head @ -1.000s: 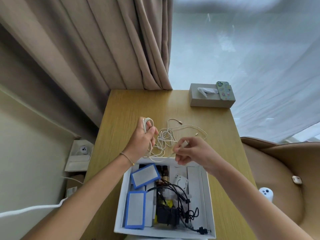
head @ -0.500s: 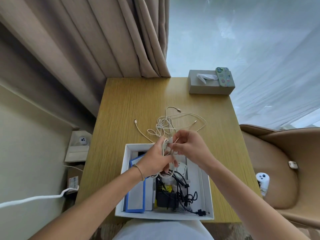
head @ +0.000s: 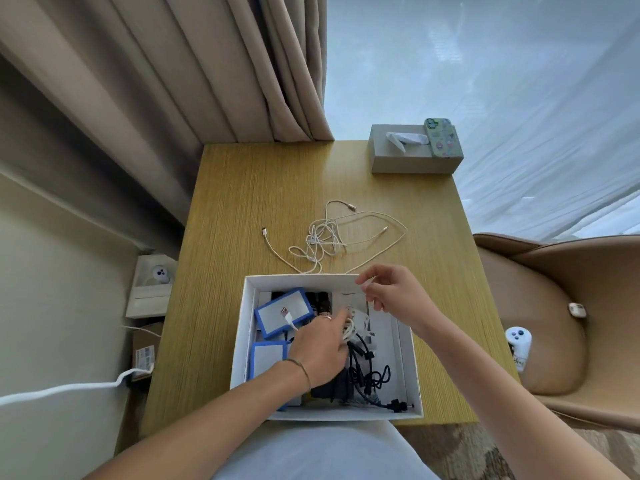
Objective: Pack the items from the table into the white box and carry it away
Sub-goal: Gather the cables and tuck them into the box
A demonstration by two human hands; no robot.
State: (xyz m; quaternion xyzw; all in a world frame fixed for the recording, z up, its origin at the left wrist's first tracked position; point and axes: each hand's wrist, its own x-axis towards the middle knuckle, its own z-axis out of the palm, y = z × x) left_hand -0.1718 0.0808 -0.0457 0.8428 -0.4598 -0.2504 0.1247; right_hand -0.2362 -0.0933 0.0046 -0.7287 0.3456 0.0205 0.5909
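The white box (head: 301,280) sits at the near edge of the wooden table (head: 242,202). Inside it lie two blue-framed flat items (head: 282,311), a black adapter with black cables (head: 367,372) and white parts. My left hand (head: 322,344) is down in the box and grips a coiled white cable (head: 348,329), whose USB plug (head: 285,313) lies on the upper blue-framed item. My right hand (head: 391,292) hovers over the box's far right corner, fingers loosely curled, with nothing visible in it. A tangle of white cables (head: 325,237) lies on the table just beyond the box.
A grey tissue box (head: 401,157) with a green-cased phone (head: 441,136) on top stands at the table's far right corner. A tan chair (head: 554,306) to the right holds a white controller (head: 517,341). Curtains hang behind; small boxes sit on the floor at left.
My left hand has carried the coiled white cable from above the table down into the box. My right hand has let go of the cable and lifted to the box's far right corner.
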